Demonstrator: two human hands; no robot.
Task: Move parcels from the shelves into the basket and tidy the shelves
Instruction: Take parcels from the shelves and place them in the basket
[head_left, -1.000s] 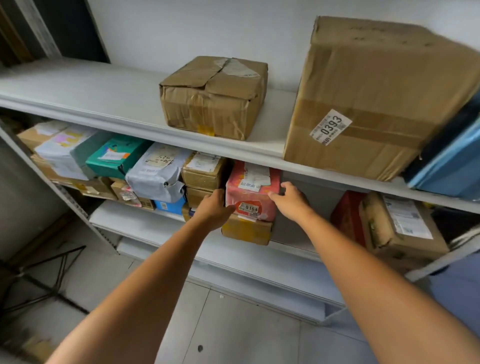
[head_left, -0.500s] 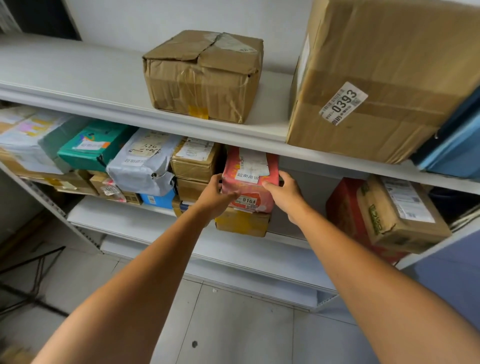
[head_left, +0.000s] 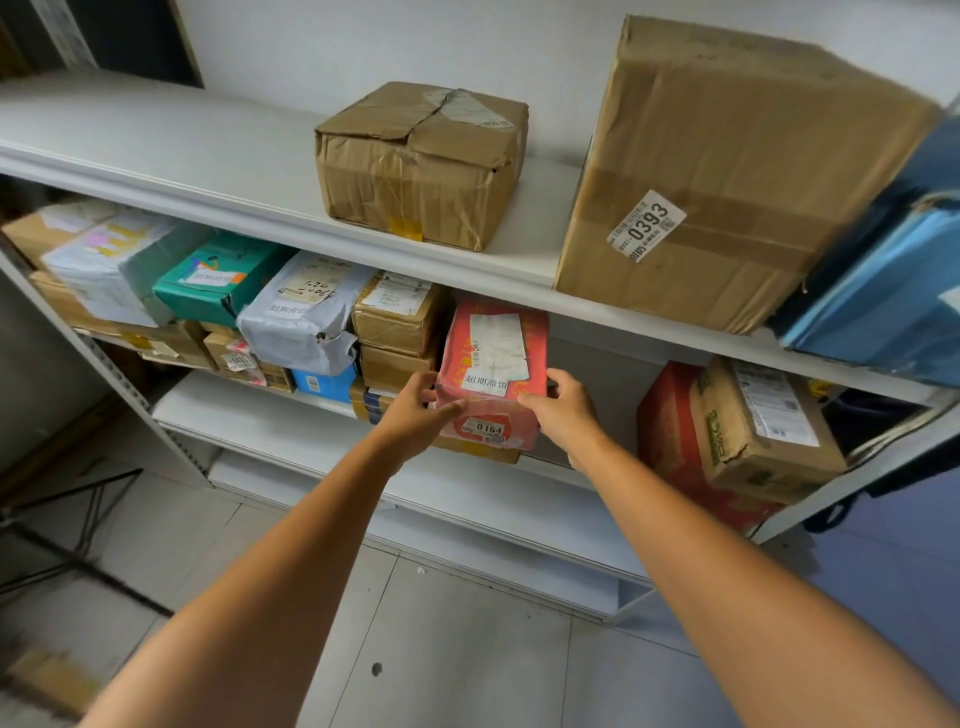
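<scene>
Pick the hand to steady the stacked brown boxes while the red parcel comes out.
Likely the left hand: it grips the red paper-wrapped parcel on its left edge, beside the stacked brown cardboard boxes. The right hand holds the far side, parcel between.

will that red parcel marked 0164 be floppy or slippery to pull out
Likely soft, not rigid: the red parcel has rounded corners and a wrinkled wrap. That plastic-looking wrap may be slippery, so the left hand and right hand gripping both sides probably helps.

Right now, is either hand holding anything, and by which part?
Both hold the red parcel labelled 0164: the left hand grips its left side, the right hand its right side.
</scene>
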